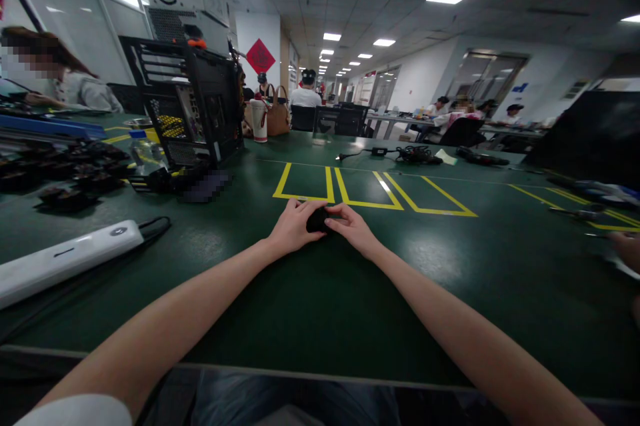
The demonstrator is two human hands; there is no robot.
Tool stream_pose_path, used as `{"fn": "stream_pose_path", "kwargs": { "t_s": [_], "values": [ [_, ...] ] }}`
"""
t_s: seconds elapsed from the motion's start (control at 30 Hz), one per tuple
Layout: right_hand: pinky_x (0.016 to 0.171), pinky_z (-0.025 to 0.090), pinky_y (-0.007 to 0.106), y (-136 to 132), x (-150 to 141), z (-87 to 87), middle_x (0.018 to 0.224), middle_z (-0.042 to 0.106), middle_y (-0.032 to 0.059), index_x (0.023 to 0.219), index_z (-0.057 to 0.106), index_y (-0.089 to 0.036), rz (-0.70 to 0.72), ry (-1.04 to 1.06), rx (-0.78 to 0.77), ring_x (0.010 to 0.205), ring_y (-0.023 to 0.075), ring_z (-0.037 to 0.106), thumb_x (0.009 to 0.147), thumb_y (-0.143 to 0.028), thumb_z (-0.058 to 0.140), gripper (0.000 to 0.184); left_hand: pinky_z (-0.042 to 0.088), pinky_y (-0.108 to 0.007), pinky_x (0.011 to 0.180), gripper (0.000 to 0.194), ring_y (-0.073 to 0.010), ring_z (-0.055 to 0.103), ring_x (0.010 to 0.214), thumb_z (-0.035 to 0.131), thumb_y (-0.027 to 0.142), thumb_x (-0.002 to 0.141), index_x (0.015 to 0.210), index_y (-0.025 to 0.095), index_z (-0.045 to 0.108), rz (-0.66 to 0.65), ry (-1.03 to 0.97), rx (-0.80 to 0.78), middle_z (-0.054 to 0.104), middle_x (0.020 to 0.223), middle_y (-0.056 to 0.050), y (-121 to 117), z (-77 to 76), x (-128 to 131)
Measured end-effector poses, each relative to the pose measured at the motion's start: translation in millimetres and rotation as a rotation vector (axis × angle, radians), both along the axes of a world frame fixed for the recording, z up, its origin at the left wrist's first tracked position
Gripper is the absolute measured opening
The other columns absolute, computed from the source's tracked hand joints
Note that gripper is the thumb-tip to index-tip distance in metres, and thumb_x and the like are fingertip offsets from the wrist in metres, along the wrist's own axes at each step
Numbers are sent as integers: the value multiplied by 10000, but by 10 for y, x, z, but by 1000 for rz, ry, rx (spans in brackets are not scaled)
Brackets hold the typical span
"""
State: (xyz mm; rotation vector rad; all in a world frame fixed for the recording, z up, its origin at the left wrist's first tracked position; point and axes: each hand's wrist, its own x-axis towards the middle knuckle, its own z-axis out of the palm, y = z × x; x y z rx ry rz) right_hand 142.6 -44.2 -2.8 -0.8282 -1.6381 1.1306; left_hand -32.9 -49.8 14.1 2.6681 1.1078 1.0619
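Both my arms stretch forward over a dark green table (320, 299). My left hand (293, 226) and my right hand (353, 226) meet near the middle of it, fingers curled round a small black object (317, 220) held between them. The object is mostly hidden by my fingers and I cannot name it. It rests low, at or just above the table surface, right in front of yellow taped boxes (350, 189).
A white power strip (65, 256) with a black cord lies at the left. Behind it stand a black computer case (193, 103), a white unit on top, and several small black parts (75, 176). Cables and adapters (417, 155) lie further back. People sit at the left and at distant tables.
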Motion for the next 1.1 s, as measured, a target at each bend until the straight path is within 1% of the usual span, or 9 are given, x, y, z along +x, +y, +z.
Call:
{"fn": "stream_pose_path", "kwargs": {
  "t_s": [0.13, 0.23, 0.33, 0.5, 0.63, 0.7, 0.9, 1.0, 1.1],
  "values": [
    [805, 464, 334, -5, -10, 28, 963, 569, 16, 892, 530, -201, -42, -26, 16, 848, 145, 582, 675, -276, 609, 243, 354, -355, 764, 587, -221, 447, 920, 637, 298, 658, 1183, 257, 378, 9, -1, -3, 506, 1172, -24, -8, 5, -4],
    [822, 455, 336, -16, 0, 49, 1005, 560, 33, 972, 522, -208, -45, -64, 26, 897, 153, 569, 687, -272, 598, 302, 354, -358, 763, 584, -222, 446, 919, 635, 293, 660, 1183, 261, 378, 10, -1, -12, 507, 1169, -29, -9, 7, -5],
    [826, 453, 344, -21, 14, 50, 1024, 556, 45, 1008, 520, -206, -32, -103, 16, 887, 156, 575, 704, -284, 578, 319, 354, -359, 759, 583, -226, 445, 922, 634, 296, 660, 1183, 256, 380, 16, 0, -10, 508, 1166, -33, -8, 8, -3],
    [820, 459, 326, -8, 21, 32, 990, 565, 20, 969, 526, -211, 40, -50, 1, 899, 153, 572, 672, -270, 612, 315, 352, -364, 768, 582, -224, 447, 925, 630, 293, 664, 1186, 263, 376, 7, 0, -18, 504, 1171, -33, -12, 13, -6],
    [826, 448, 324, -2, 12, 40, 950, 581, 17, 910, 554, -202, -22, -67, 38, 873, 140, 566, 695, -297, 587, 238, 356, -363, 760, 587, -224, 445, 920, 635, 298, 659, 1185, 262, 379, 10, -2, -22, 507, 1161, -36, -13, 9, -10],
    [823, 450, 324, -1, 8, 47, 935, 583, 17, 898, 555, -199, -27, -65, 44, 863, 139, 568, 689, -289, 596, 231, 359, -362, 757, 586, -222, 444, 915, 634, 299, 659, 1184, 262, 379, 10, -1, -21, 506, 1163, -35, -9, 3, -11],
    [891, 415, 361, 13, 18, 36, 1007, 579, 43, 1000, 533, -201, -30, -71, 14, 947, 164, 556, 675, -267, 609, 340, 358, -370, 769, 580, -227, 443, 927, 635, 294, 655, 1178, 262, 385, 18, -3, -17, 510, 1154, -36, -4, -3, 0],
    [891, 419, 378, 21, 30, 20, 1027, 574, 42, 984, 536, -199, 6, -64, -20, 938, 173, 569, 661, -263, 618, 340, 355, -371, 772, 583, -226, 447, 923, 632, 291, 659, 1184, 264, 379, 18, 0, -20, 510, 1154, -35, -14, 8, 4],
    [883, 432, 366, 16, 35, 14, 1023, 563, 22, 948, 523, -208, 41, -14, -38, 926, 163, 574, 613, -231, 658, 362, 353, -369, 772, 582, -222, 446, 907, 630, 292, 660, 1185, 262, 379, 16, 3, -17, 513, 1150, -34, -22, 17, 3]
  ]
}}
